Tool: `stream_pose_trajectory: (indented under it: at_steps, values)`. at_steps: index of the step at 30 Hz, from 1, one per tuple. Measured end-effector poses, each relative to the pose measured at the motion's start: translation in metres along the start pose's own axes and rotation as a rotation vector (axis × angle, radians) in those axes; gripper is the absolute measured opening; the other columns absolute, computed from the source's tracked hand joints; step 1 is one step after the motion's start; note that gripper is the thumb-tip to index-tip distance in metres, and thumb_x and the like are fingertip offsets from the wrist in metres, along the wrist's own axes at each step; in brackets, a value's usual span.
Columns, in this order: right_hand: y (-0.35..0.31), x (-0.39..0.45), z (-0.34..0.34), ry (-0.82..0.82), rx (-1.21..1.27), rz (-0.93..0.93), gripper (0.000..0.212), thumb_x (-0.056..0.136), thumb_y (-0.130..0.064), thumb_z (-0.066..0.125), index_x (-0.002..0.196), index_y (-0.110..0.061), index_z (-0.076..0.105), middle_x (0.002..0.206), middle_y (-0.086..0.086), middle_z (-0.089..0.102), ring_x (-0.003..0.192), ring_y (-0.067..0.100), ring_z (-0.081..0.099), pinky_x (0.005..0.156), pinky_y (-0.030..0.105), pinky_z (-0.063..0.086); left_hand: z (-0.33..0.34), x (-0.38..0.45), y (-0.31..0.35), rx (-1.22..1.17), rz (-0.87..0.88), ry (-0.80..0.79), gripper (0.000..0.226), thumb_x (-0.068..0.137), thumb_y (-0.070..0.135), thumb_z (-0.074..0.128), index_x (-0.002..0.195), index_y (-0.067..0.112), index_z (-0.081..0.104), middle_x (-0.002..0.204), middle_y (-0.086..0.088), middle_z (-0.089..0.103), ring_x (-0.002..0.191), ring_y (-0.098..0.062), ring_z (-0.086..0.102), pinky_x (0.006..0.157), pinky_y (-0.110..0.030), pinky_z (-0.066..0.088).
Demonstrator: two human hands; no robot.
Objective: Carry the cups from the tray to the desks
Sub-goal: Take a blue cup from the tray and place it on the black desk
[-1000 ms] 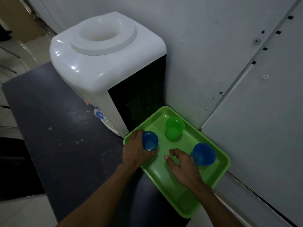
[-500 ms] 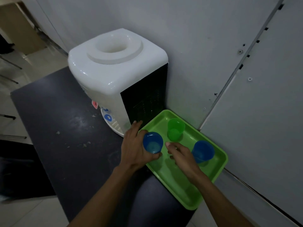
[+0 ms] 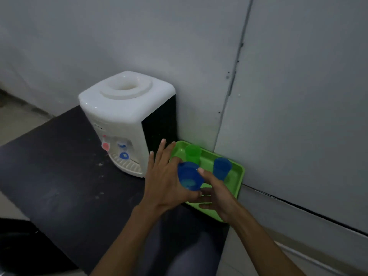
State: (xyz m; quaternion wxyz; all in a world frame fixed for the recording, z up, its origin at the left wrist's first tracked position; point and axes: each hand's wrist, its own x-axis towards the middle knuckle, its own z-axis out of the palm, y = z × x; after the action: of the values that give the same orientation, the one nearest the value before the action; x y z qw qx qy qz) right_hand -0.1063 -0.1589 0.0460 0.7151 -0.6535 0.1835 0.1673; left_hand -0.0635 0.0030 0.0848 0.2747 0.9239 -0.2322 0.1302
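Observation:
A green tray (image 3: 237, 177) lies on the dark table against the wall. On it stand a green cup (image 3: 193, 153) at the back and a blue cup (image 3: 222, 168) to the right. Another blue cup (image 3: 189, 176) is raised and tilted above the tray's left part, held between both hands. My left hand (image 3: 163, 184) presses its palm and thumb against the cup's left side, fingers stretched out. My right hand (image 3: 218, 196) has its thumb on the cup's right side and its fingers curled beneath it.
A white water dispenser (image 3: 119, 116) with red and blue taps stands just left of the tray. The dark table (image 3: 59, 176) stretches to the left and toward me. Grey wall panels (image 3: 298, 116) close off the back and right.
My left hand has lifted the blue cup off the tray and tilted it. My right hand has come in against its other side. The view has pulled back and upward.

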Motion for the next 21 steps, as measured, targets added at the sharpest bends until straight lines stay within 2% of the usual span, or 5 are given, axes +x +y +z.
stream_pose_trajectory:
  at_steps: [7,10,13,17,21]
  values:
    - [0.032,-0.103,-0.024,0.307,0.131,-0.082,0.067,0.057,-0.077,0.065,0.099,-0.026,0.075,0.088,0.009,0.077,0.081,0.029,0.071,0.085,0.044,0.051,0.003,-0.037,0.068,-0.099,0.214,-0.088,0.086,0.035,0.072,0.059,0.099,0.017,0.065,0.149,-0.009,0.043,0.148,-0.025,0.018,0.114,-0.056,0.022]
    - [0.047,-0.153,-0.044,0.424,0.182,-0.129,0.059,0.058,-0.077,0.064,0.091,-0.029,0.077,0.085,0.005,0.078,0.073,0.024,0.072,0.070,0.035,0.053,0.007,-0.054,0.112,-0.177,0.312,-0.115,0.086,0.035,0.073,0.060,0.100,0.016,0.065,0.147,-0.008,0.045,0.146,-0.026,0.024,0.113,-0.056,0.028]
    - [0.062,-0.203,-0.064,0.541,0.202,-0.163,0.069,0.063,-0.077,0.059,0.103,-0.022,0.072,0.085,0.009,0.078,0.075,0.027,0.074,0.064,0.031,0.052,0.017,-0.074,0.155,-0.259,0.406,-0.165,0.086,0.040,0.074,0.064,0.105,0.017,0.065,0.147,-0.007,0.045,0.146,-0.025,0.023,0.111,-0.055,0.030]
    - [0.084,-0.268,-0.096,0.721,0.248,-0.201,0.070,0.067,-0.073,0.059,0.108,-0.019,0.070,0.090,0.009,0.078,0.084,0.036,0.074,0.085,0.047,0.058,0.035,-0.105,0.218,-0.410,0.519,-0.231,0.085,0.047,0.074,0.066,0.110,0.016,0.063,0.146,-0.007,0.046,0.146,-0.023,0.024,0.111,-0.044,0.030]
    - [0.114,-0.337,-0.133,0.843,0.264,-0.173,0.067,0.071,-0.074,0.053,0.109,-0.021,0.069,0.092,0.012,0.078,0.086,0.036,0.074,0.099,0.053,0.049,0.058,-0.138,0.285,-0.461,0.644,-0.341,0.087,0.052,0.074,0.067,0.117,0.016,0.061,0.149,-0.006,0.042,0.147,-0.022,0.021,0.114,-0.051,0.030]
